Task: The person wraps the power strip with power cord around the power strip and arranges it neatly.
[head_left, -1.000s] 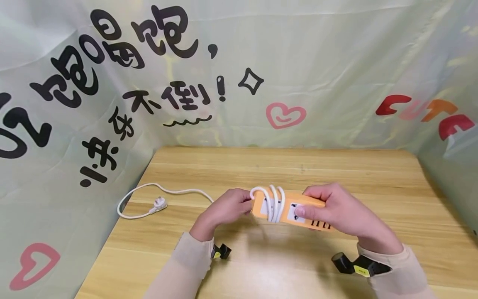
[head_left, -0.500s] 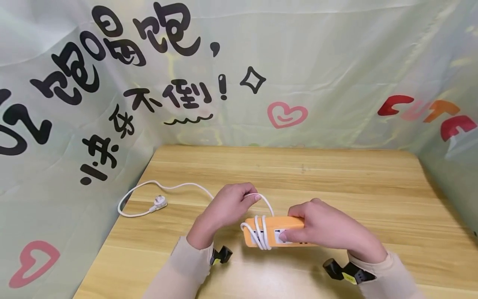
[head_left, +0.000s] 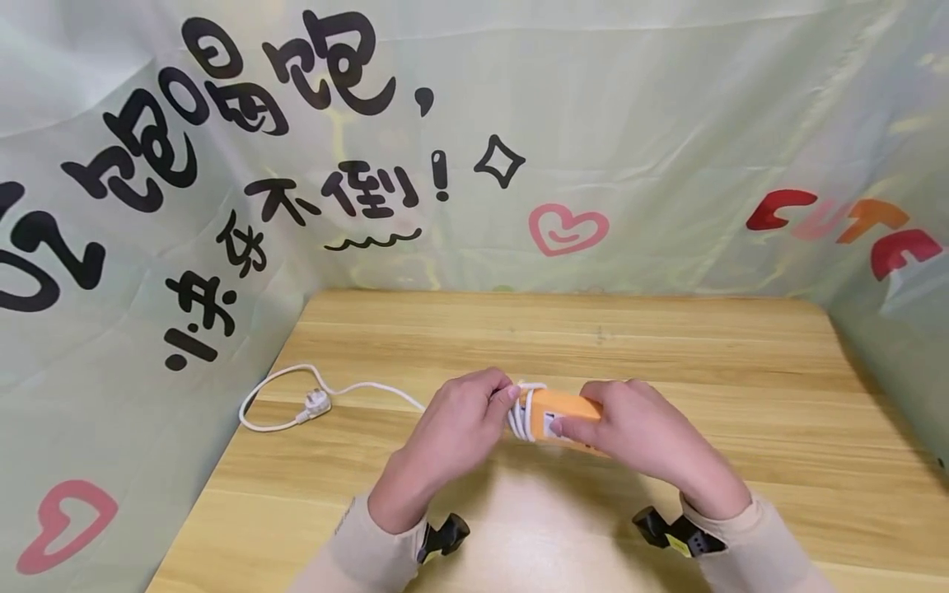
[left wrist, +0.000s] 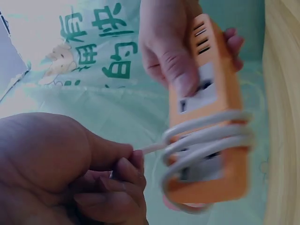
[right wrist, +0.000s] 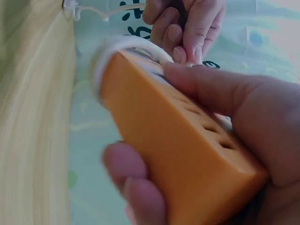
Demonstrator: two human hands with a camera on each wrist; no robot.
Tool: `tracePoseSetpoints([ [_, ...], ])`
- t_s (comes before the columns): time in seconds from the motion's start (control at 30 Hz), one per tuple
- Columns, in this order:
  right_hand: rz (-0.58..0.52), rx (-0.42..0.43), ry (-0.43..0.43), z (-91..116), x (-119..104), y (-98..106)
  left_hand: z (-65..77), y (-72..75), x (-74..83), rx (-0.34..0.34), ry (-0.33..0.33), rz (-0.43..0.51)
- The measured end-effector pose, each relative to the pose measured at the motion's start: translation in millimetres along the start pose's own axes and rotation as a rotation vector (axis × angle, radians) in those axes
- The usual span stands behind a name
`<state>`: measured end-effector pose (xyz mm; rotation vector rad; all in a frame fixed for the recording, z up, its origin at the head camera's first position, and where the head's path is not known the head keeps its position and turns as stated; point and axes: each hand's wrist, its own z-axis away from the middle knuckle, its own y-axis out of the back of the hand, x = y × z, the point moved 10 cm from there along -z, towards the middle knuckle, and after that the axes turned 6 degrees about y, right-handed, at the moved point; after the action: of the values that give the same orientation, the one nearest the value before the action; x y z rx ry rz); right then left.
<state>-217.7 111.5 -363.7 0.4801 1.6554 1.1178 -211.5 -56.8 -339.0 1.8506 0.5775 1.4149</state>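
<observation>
An orange power strip (head_left: 567, 406) with white socket panels is held above the table by my right hand (head_left: 645, 428), thumb across its face and fingers behind it. White cord (left wrist: 206, 136) loops several times around the strip's far end. My left hand (head_left: 460, 424) pinches the cord between thumb and forefinger, close beside the wrapped end; the left wrist view shows a short taut stretch of cord (left wrist: 153, 148) running from the pinch to the strip. The right wrist view shows the strip's orange side (right wrist: 159, 136) gripped by curled fingers.
The cord's free length (head_left: 378, 385) trails left across the wooden table (head_left: 667, 338) in a loop, ending at a white three-pin plug (head_left: 316, 402). Printed fabric walls (head_left: 667, 148) enclose the table at the back and sides.
The strip dipped toward me, then rose again as the left hand carried the cord over it. Another turn of cord now lies around the strip, and the plug's trailing loop has shifted slightly.
</observation>
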Motion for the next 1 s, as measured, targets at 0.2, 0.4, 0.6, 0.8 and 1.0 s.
tracePoseSetpoints([
  [0.2,-0.095,0.123,-0.075,0.2,6.0,16.2,5.4,-1.9,10.3,-0.009,-0.033,0.1],
  [0.4,-0.205,0.211,-0.093,1.6,10.6,25.8,6.6,-4.8,15.9,-0.023,-0.051,0.232],
  [0.6,-0.376,0.156,-0.08,1.0,11.7,22.3,5.2,-2.6,9.6,-0.006,0.002,0.451],
  [0.8,-0.413,0.233,-0.107,3.6,17.7,32.6,1.9,-5.2,13.3,-0.017,-0.077,0.374],
  [1.0,-0.585,0.259,-0.131,4.3,24.7,33.3,-2.8,-21.9,15.4,-0.183,-0.117,0.372],
])
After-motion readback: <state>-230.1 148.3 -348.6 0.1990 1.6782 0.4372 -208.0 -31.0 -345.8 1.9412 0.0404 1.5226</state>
